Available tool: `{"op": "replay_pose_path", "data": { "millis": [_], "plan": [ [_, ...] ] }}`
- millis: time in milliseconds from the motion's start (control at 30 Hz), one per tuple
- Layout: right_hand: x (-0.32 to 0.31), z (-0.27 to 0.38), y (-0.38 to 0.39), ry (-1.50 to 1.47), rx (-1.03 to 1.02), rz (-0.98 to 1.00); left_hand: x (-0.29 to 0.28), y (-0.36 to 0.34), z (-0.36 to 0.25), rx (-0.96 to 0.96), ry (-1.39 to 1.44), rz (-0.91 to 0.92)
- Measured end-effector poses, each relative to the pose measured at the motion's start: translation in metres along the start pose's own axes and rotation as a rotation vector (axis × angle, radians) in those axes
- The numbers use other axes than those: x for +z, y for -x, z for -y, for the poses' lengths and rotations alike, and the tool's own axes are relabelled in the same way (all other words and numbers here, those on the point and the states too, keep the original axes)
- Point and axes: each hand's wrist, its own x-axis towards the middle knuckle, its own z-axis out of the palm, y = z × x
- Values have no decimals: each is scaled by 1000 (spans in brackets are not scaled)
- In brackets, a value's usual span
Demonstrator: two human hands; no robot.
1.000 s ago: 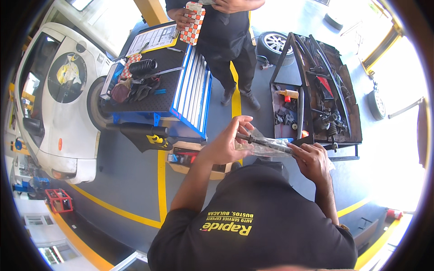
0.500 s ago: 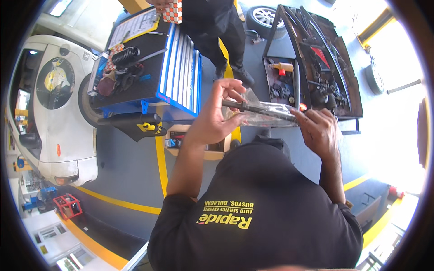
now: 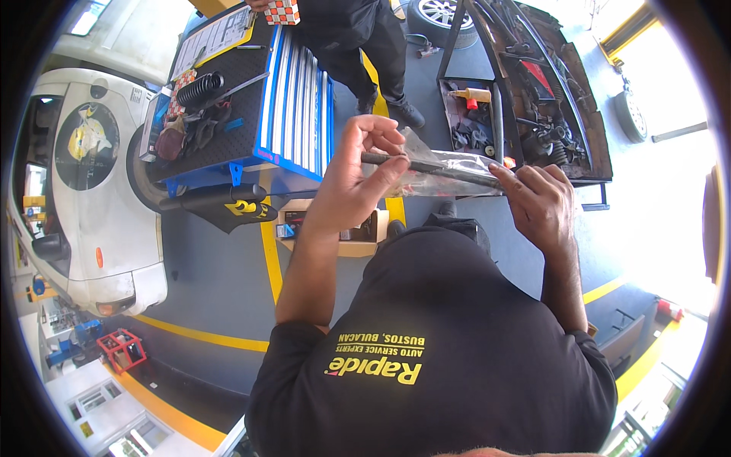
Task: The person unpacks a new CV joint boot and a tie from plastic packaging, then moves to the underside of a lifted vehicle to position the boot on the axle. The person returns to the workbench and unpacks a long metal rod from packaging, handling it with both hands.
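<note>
A dark metal rod (image 3: 434, 169) with a threaded end lies partly inside a clear plastic bag (image 3: 457, 186) held across my chest. My left hand (image 3: 358, 167) pinches the threaded left end between thumb and fingers, the other fingers curled above it. My right hand (image 3: 537, 198) grips the bagged right end, index finger laid along it. Beyond my hands, another person (image 3: 343, 34) in dark clothes stands with a red-and-white checked box (image 3: 282, 11) in one hand.
A blue tool cabinet (image 3: 289, 99) bears a clipboard, coiled black rubber part and cloths, with a cardboard box (image 3: 365, 247) below. At right stand a black parts rack (image 3: 563, 107) and loose wheels (image 3: 442, 23). A white car (image 3: 114, 236) is at left; yellow lines (image 3: 198, 335) mark the floor.
Both hands have risen in the picture with the rod and bag. The rod's threaded end shows more clearly at my left thumb. The surroundings have shifted upward in view.
</note>
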Motion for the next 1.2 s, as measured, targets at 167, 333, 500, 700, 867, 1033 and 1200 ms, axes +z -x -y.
{"op": "replay_pose_path", "data": {
  "millis": [167,333,500,700,867,1033,1200],
  "plan": [
    [0,3,-1,-3,-3,-21,0,7,2,48,225,6],
    [0,6,-2,2,-9,-22,5,11,2,52,103,-76],
    [1,6,-3,-23,-30,-39,10,13,0,1,205,-141],
    [4,5,-4,-3,-47,-79,4,12,0,127,231,-60],
    [6,4,-4,52,-54,-70,3,11,0,25,182,-80],
    [7,1,-4,101,-91,-145,10,12,-1,0,223,-139],
    [3,-2,-7,104,-74,-156,5,8,-3,16,-122,-112]
  ]
}}
